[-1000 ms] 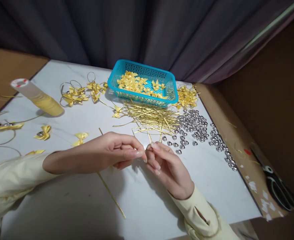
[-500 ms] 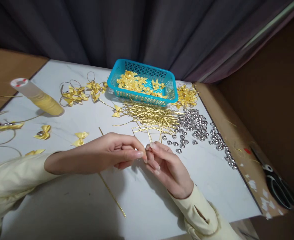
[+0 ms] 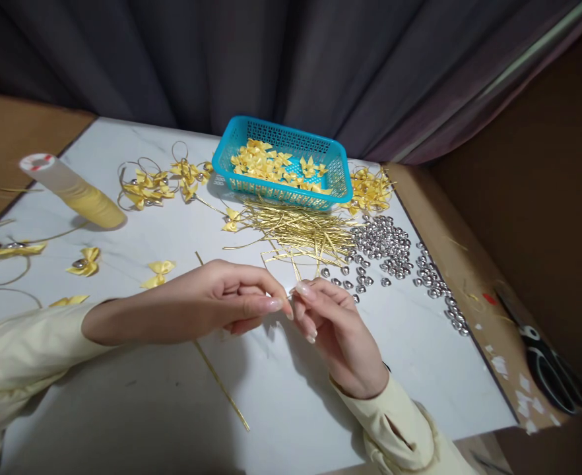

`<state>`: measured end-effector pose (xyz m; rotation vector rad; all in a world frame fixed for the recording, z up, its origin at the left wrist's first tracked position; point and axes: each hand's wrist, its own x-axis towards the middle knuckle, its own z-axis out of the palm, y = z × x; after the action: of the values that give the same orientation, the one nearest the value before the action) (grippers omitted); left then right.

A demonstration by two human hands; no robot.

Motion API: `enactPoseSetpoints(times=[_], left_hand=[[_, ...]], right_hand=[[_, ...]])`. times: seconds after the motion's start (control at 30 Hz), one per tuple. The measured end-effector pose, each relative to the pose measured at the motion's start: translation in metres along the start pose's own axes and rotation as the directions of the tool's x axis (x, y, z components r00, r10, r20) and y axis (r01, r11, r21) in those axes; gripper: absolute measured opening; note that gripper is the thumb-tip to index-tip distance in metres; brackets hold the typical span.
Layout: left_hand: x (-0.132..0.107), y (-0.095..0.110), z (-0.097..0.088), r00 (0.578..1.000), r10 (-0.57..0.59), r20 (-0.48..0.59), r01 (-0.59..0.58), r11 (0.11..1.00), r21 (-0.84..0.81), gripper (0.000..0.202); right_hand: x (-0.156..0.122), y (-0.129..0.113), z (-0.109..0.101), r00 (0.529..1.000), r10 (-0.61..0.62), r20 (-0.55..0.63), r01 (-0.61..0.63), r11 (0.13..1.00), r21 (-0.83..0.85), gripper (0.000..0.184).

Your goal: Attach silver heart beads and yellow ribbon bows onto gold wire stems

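Note:
My left hand (image 3: 236, 300) is closed in a pinch, thumb against forefinger, above the middle of the white tabletop. Facing it, my right hand (image 3: 335, 323) is pinched too, its fingertips almost meeting those of the left. Between them a tiny thin piece shows, too small to make out; my fingers cover the rest. Under my left hand lies a gold wire (image 3: 222, 382), partly hidden by it. A yellow ribbon bow (image 3: 159, 273) rests just beyond my left wrist. Past my fingertips is a pile of gold wires (image 3: 301, 231), with silver heart beads (image 3: 383, 241) to its right.
A blue basket (image 3: 284, 187) holding yellow bows stands at the back. Bows with wire loops (image 3: 147, 188) lie at the back left, near a leaning clear tube (image 3: 73, 191) with yellow contents. Black-handled scissors (image 3: 548, 369) lie by the right edge. A dark curtain (image 3: 172, 59) hangs behind.
My right thumb and fingers have shifted slightly, drawing a little away from my left fingertips, and a thin piece shows between them. My left hand is nearly still.

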<state>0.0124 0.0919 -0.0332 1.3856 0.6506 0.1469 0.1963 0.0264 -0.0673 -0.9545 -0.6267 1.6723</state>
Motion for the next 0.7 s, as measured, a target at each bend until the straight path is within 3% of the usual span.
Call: enactPoseSetpoints(times=[0.1,0.17,0.23,0.37,0.53,0.63,0.7], left_hand=[[0.000,0.001,-0.001,0.999,-0.029,-0.019,0.030,0.999,0.019,0.028],[0.000,0.002,-0.001,0.998,-0.047,-0.035,0.048,0.998,0.036,0.030],[0.000,0.003,0.000,0.998,-0.046,-0.050,0.048,0.998,0.043,0.028],[-0.002,0.003,0.001,0.996,-0.027,-0.080,0.031,0.998,0.049,0.024],[-0.003,0.002,0.001,0.992,-0.015,-0.129,0.025,0.997,0.079,0.027],[-0.002,0.000,0.001,0.989,-0.016,-0.144,0.027,0.997,0.075,0.028],[-0.001,-0.001,0.001,0.990,-0.019,-0.141,0.028,0.998,0.060,0.026]], right_hand=[[-0.004,0.002,0.001,0.984,-0.173,-0.053,0.165,0.978,-0.131,0.016],[-0.008,0.004,0.001,0.942,-0.330,-0.063,0.306,0.920,-0.245,0.012],[-0.012,0.006,0.002,0.860,-0.510,-0.033,0.456,0.795,-0.401,0.012],[-0.016,0.010,0.005,0.638,-0.752,0.164,0.642,0.402,-0.653,0.024],[-0.014,0.016,0.007,0.451,-0.843,0.294,0.672,0.103,-0.733,0.024],[-0.014,0.020,0.002,0.385,-0.846,0.370,0.631,-0.052,-0.774,0.022],[-0.016,0.022,-0.003,0.371,-0.817,0.440,0.599,-0.152,-0.787,0.024]])
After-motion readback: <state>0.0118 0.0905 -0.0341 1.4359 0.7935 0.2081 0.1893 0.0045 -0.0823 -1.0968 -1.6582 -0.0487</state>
